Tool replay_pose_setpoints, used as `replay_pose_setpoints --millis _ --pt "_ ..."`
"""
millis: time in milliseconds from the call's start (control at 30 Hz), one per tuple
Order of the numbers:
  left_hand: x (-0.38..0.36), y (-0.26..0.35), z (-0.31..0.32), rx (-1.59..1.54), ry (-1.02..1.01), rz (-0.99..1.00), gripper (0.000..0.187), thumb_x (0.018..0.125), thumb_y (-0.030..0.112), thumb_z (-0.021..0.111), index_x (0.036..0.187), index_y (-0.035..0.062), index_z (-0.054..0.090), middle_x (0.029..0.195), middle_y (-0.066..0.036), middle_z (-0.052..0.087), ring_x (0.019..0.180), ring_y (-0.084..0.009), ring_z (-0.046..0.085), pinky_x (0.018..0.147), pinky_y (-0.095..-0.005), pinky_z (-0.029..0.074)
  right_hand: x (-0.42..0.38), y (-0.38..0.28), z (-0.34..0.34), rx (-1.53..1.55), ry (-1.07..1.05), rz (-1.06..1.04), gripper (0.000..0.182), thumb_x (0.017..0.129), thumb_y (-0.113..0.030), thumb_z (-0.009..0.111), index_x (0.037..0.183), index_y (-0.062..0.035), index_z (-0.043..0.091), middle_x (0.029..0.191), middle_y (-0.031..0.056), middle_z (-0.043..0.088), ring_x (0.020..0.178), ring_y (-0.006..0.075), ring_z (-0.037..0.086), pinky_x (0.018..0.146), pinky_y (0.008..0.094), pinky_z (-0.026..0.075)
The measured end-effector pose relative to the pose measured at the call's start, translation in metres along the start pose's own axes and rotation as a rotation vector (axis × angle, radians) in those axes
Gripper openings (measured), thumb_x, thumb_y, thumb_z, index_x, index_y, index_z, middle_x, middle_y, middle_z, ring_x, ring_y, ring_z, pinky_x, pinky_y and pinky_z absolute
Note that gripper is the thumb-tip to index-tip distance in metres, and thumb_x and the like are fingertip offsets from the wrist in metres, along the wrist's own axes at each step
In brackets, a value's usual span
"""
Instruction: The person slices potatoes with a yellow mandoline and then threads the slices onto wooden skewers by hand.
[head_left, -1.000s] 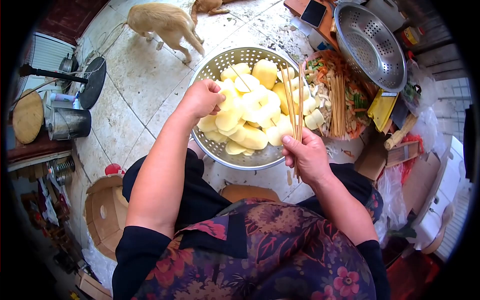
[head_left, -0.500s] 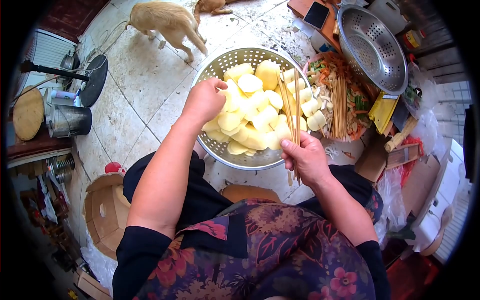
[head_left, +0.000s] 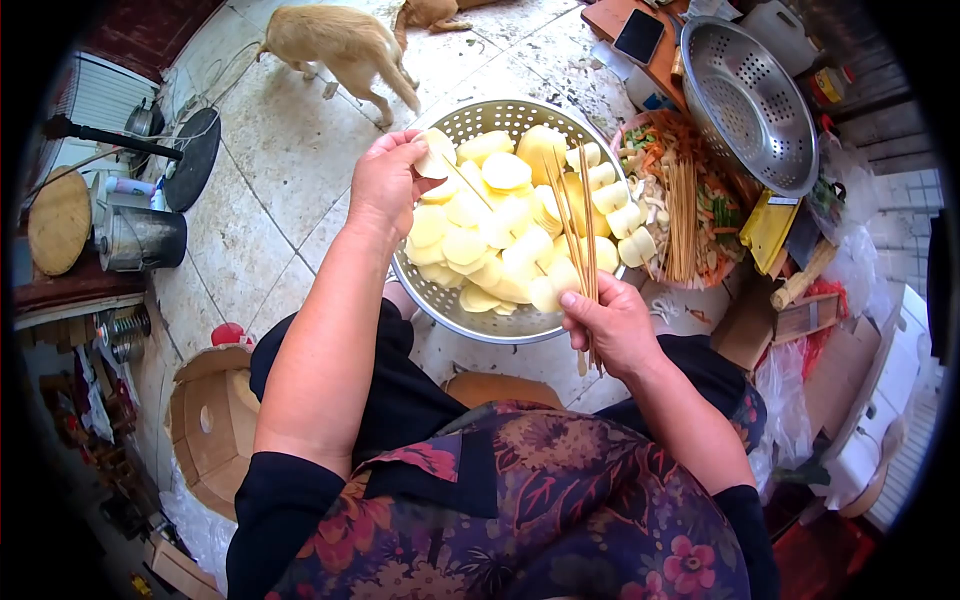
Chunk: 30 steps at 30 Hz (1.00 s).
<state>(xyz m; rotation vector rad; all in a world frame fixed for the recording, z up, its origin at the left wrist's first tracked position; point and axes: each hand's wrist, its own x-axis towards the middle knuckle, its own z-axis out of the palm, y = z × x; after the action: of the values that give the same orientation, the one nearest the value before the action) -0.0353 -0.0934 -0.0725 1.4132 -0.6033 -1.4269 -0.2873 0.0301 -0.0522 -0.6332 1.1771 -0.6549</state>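
A metal colander [head_left: 440, 304] full of pale yellow potato slices [head_left: 465, 245] stands in front of my knees. My left hand [head_left: 388, 180] pinches one round slice [head_left: 434, 154] above the colander's left rim, and a thin stick [head_left: 468, 184] runs from it toward the pile. Over the right rim, my right hand [head_left: 612, 325] is closed round several wooden skewers [head_left: 578, 225], which point up and away. Rolled or stacked slices [head_left: 622, 220] lie along the colander's right side.
Right of the colander, a tray of shredded vegetables [head_left: 720, 205] bears more skewers [head_left: 682, 220]. An empty colander [head_left: 750, 105] leans behind it. A dog [head_left: 335, 45] stands beyond on the tiles. A cardboard box [head_left: 205, 440] sits at the lower left.
My left hand has moved up and left from the pile, and a slice now shows in its fingers. My right hand and its skewers have barely moved.
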Motion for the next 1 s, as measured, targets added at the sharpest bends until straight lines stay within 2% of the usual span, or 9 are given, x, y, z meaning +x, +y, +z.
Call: replay_pose_setpoints --millis 33,333,600,733,800,1000 --pt "0.0 0.001 0.0 0.0 0.001 0.0 0.019 0.09 0.009 0.05 0.107 0.0013 0.049 0.098 -0.011 0.06 0.084 -0.0189 0.061 0.072 -0.0342 0.055 0.0 0.0 0.001 -0.006 0.001 0.004 0.012 0.088 -0.014 0.06 0.095 -0.0047 0.059 0.066 -0.0015 0.054 0.05 0.0059 0.049 0.045 0.0185 0.038" --pt "-0.003 0.008 0.001 -0.038 0.016 0.035 0.019 0.091 0.009 0.049 0.109 0.0017 0.049 0.1 -0.011 0.06 0.085 -0.0193 0.061 0.075 -0.0357 0.055 0.0 0.0 0.0 -0.024 -0.013 0.009 0.013 0.088 -0.016 0.061 0.094 -0.0051 0.059 0.065 -0.0011 0.055 0.048 0.0058 0.048 0.043 0.0185 0.037" --pt "0.0 0.001 0.0 0.145 -0.097 0.103 0.014 0.089 0.01 0.051 0.102 0.0046 0.055 0.095 -0.008 0.062 0.082 -0.0165 0.062 0.072 -0.03 0.053 0.001 0.0 -0.003 -0.068 -0.016 0.037 0.013 0.087 -0.016 0.063 0.094 -0.0055 0.06 0.064 -0.0006 0.054 0.047 0.0068 0.048 0.042 0.0191 0.036" --pt "-0.007 -0.002 0.006 0.146 -0.14 0.103 0.015 0.088 0.009 0.051 0.102 0.0045 0.056 0.094 -0.008 0.062 0.08 -0.0166 0.062 0.071 -0.0299 0.053 0.003 0.002 -0.005 -0.105 0.002 0.022 0.013 0.087 -0.016 0.063 0.094 -0.0054 0.06 0.064 -0.0004 0.054 0.046 0.007 0.047 0.041 0.0194 0.035" --pt "-0.011 0.002 0.009 0.086 -0.063 0.021 0.017 0.088 0.009 0.051 0.104 0.0042 0.055 0.095 -0.009 0.062 0.079 -0.0172 0.062 0.071 -0.0313 0.054 0.003 0.002 -0.005 -0.098 0.002 0.018 0.013 0.087 -0.016 0.063 0.094 -0.0054 0.06 0.064 -0.0005 0.054 0.046 0.007 0.047 0.041 0.0194 0.035" --pt "-0.011 0.001 0.004 -0.063 -0.013 -0.082 0.021 0.085 0.009 0.055 0.105 0.0018 0.053 0.095 -0.01 0.061 0.081 -0.0201 0.063 0.071 -0.0361 0.056 0.0 0.0 -0.002 -0.087 -0.004 0.021 0.013 0.087 -0.015 0.063 0.094 -0.0053 0.06 0.063 -0.0006 0.054 0.046 0.0069 0.047 0.042 0.0192 0.036"
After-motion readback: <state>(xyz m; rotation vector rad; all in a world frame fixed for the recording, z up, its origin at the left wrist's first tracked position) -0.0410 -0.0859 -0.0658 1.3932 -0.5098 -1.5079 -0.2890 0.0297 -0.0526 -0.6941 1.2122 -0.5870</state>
